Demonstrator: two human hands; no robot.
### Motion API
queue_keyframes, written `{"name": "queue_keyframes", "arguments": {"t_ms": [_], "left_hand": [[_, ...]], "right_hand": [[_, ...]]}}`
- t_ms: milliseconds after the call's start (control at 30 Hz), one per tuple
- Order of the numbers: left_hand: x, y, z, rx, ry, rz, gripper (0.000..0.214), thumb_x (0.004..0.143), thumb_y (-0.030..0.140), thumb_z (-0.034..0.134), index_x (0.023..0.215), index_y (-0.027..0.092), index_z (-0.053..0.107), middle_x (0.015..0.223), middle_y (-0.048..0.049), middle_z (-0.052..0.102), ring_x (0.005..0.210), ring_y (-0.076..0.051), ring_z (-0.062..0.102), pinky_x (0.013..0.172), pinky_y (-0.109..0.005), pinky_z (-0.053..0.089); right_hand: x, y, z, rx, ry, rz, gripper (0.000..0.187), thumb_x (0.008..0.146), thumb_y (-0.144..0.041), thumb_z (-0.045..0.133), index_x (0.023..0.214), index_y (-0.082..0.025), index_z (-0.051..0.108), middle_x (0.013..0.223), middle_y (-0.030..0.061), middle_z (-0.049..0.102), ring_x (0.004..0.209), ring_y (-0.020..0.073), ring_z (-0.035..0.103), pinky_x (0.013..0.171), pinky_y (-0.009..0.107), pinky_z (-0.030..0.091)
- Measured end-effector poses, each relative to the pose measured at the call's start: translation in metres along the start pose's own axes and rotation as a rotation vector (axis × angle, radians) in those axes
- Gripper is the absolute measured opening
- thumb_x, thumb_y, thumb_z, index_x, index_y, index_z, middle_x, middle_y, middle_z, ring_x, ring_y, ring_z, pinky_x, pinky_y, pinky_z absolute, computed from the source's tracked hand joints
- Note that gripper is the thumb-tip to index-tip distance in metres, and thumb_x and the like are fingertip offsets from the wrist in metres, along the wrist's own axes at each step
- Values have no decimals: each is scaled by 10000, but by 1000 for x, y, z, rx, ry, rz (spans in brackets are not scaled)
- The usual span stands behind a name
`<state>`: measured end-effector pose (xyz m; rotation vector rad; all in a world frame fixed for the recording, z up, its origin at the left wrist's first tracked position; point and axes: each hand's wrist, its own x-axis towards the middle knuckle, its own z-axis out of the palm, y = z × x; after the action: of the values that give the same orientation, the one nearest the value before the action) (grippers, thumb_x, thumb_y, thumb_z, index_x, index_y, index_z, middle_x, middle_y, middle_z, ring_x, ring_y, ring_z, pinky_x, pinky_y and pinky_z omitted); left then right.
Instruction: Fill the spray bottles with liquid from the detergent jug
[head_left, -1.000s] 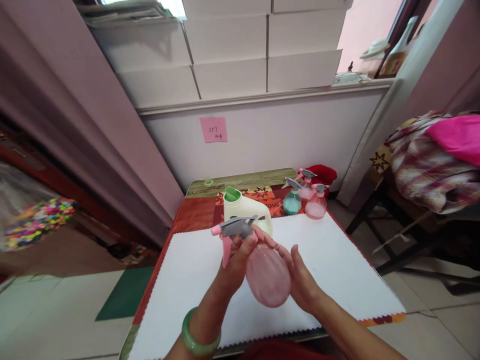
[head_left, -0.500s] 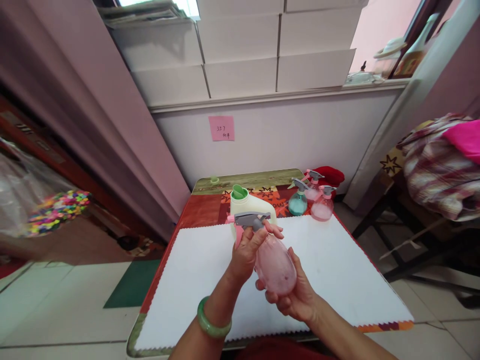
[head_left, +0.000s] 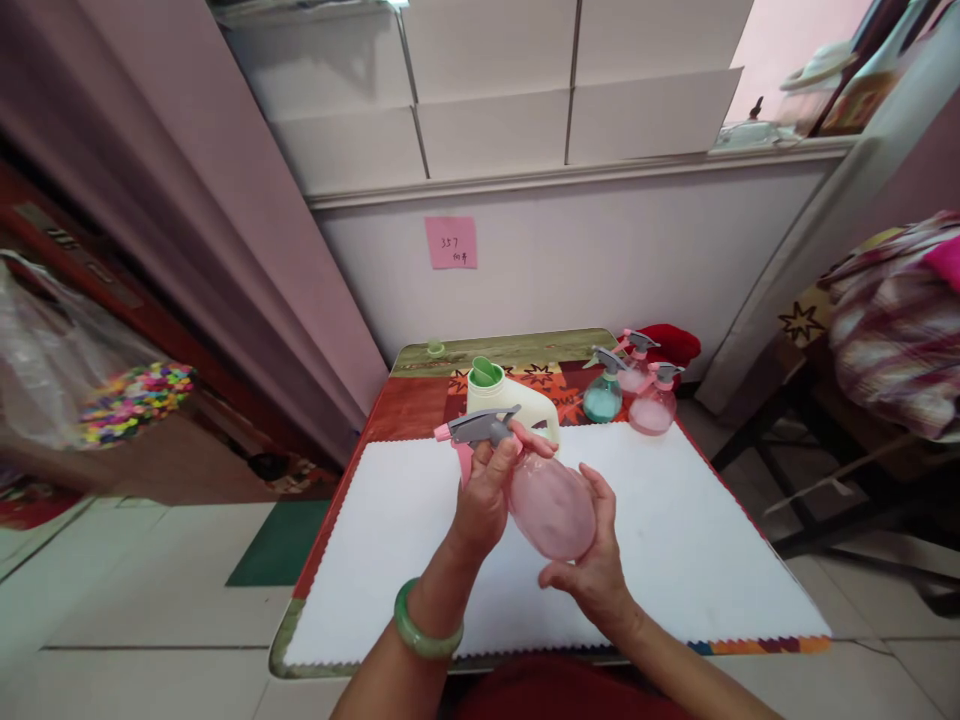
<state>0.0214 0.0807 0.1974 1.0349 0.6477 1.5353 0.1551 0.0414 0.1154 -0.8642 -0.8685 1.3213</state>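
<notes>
A pink spray bottle (head_left: 553, 510) is tilted in front of me, its grey and pink trigger head (head_left: 480, 428) pointing up and left. Around the neck, just under that head, my left hand (head_left: 491, 485) is closed; a green bangle (head_left: 427, 622) circles its wrist. My right hand (head_left: 596, 560) cups the bottle's rounded base from the lower right, with thumb and fingers spread around it. Partly hidden behind the trigger head stands a cream detergent-style jug (head_left: 517, 398) with a green inner spout (head_left: 486, 372).
A white scalloped mat (head_left: 675, 540) covers much of the table. At its back right stand a teal spray bottle (head_left: 603, 400) and two pink ones, including this nearer pink bottle (head_left: 652, 412). A small green cap (head_left: 436, 349) lies at the back left. A dark stool (head_left: 780, 440) holds cloth.
The tilted bottle has turned slightly, its trigger head shifting left. My right hand's fingers have moved from beneath the base to its right side. The whole view has shifted a little.
</notes>
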Motion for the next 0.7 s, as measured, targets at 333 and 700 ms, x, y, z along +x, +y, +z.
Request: {"name": "queue_keyframes", "arguments": {"t_ms": [333,700], "left_hand": [[2,0,-1,-12,-140,-54,286,982,463,578,987,189,659,905,-84,723,1001,-279,693,975,-473,498],[1,-2,-2,121,-97,-70,314,954,491,623,1029,193,688,973,-90,730,997,-265,677,962,-430,489]], "right_hand": [[18,-7,-18,480,-441,1046,976,756,-941,482,1241,-105,615,930,167,765,502,150,662,338,172,389],[-2,-9,-4,508,-391,733,1070,633,-941,633,1380,-178,564,1299,205,686,991,316,736,703,405,624]]}}
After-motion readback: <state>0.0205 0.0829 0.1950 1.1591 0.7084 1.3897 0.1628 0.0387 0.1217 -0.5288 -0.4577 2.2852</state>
